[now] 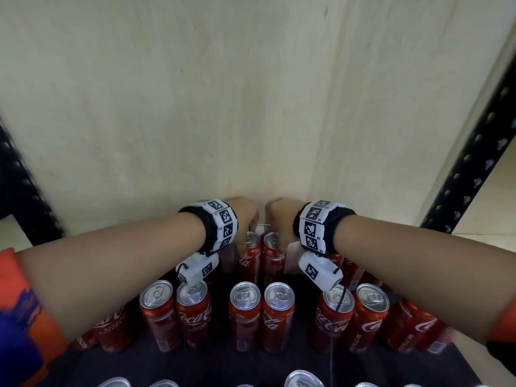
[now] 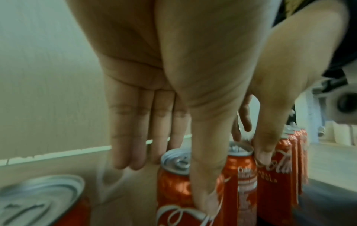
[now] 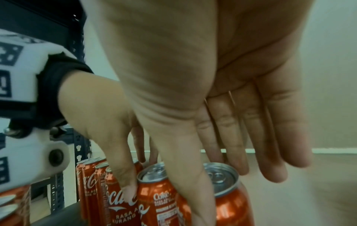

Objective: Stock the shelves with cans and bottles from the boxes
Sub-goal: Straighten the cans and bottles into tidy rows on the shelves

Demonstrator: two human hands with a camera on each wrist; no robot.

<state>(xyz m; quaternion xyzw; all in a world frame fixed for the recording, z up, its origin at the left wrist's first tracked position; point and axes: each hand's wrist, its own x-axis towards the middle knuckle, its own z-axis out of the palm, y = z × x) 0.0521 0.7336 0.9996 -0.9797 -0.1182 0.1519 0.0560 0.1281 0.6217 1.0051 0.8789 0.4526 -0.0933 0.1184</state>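
Pale wood-grain back panel, filling the upper view behind everything. Black perforated shelf upright, slanting at far right; a second dark upright at far left, blurred. Dark shelf surface, carrying upright red Coca-Cola cans in rows. Person's forearms, both reaching in from the near edge toward the back panel, orange sleeves at the elbows. Marker-patterned wristbands with small white cameras slung beneath, one on each wrist. Left hand, fingers straight and pointing down behind the left rear can, thumb laid down that can's near face; the hand brackets the can front and back without curling round it. Right hand, mirrored: fingers extended and loose beyond the right rear can, thumb running down the can's front over the label. The two rear cans stand upright, side by side and touching or nearly so, at the back of the shelf just before the panel, directly under the two hands. Middle row of cans, upright in pairs, nearer the viewer and below the wrists. Nearest cans, only silver tops visible at the lower frame edge.
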